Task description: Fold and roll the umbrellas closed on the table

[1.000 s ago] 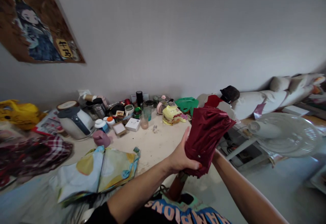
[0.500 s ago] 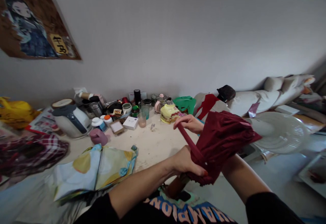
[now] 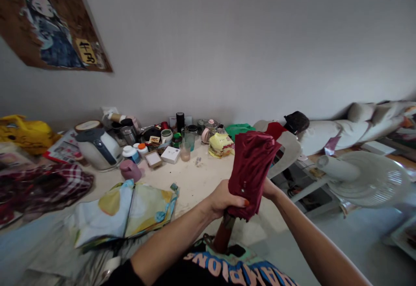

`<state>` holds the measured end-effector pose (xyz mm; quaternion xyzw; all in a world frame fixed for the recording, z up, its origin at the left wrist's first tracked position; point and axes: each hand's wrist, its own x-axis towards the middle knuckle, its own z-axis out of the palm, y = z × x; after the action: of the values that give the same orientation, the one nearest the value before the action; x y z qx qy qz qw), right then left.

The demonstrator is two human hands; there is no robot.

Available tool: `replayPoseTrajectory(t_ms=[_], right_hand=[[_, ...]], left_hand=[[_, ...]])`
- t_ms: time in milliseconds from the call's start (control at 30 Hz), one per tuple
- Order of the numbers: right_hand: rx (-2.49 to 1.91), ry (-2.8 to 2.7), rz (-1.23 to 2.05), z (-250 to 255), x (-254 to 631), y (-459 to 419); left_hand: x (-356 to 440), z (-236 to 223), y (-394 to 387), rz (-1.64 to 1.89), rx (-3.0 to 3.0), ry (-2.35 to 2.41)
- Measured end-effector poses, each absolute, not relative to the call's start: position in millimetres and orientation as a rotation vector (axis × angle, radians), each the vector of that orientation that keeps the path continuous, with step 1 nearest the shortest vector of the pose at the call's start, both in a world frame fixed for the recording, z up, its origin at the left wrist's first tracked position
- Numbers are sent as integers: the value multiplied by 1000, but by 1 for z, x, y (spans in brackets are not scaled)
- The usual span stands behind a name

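A folded dark red umbrella stands nearly upright in front of me, its cloth bunched and its brown handle pointing down towards my shirt. My left hand is closed round the lower cloth, thumb across the front near a small metal snap. Behind the umbrella's right side is my right hand; the cloth hides its fingers, so their grip does not show. The closing strap cannot be made out. To the left, a patterned, folded cloth item in pale blue and yellow lies on the table.
Along the wall the table carries a kettle, a pink cup, a white box, glasses and a yellow packet. A white fan stands at the right, a sofa beyond it.
The umbrella has swung from leaning right to nearly upright. My right hand, earlier holding the strap out at the upper left, has gone round behind the umbrella. My left hand keeps its grip.
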<state>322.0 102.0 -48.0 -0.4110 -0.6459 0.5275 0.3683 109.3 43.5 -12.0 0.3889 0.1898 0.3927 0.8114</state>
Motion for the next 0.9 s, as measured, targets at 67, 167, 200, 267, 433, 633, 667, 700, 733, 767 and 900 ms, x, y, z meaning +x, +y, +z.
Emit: replayPoseTrajectory(t_ms=[67,167,200,267,433,633,667,700,733,767,900], right_hand=[[-1120,-1583,1345,-51,327,94],[-1203,-1459,1303,-48,333,83],[-1221,-1423,1287,-45,335,79],[-1248,-1365,1261,-38,336,71],[-1236,-1219,1239,-11,328,52],[-1438,-1409,949,28,302,14],[-1490,-1491,859,33,295,7],[-1526,-1570,777,37,287,1],[-1547,-1638,708,39,280,-4],[-1553,-1692,655,41,272,-7],[-1505,-1814,601,38,253,-4]], left_hand=[[107,-15,46,807,814,389],[105,-13,49,757,818,343],[105,-12,50,761,816,337],[106,-9,50,799,805,345],[106,-13,46,907,762,457],[109,-7,39,1034,809,618],[111,-4,38,1044,836,660],[113,-2,37,1052,861,704],[115,1,37,1062,885,752],[117,3,36,1073,904,801],[122,8,35,1110,949,976]])
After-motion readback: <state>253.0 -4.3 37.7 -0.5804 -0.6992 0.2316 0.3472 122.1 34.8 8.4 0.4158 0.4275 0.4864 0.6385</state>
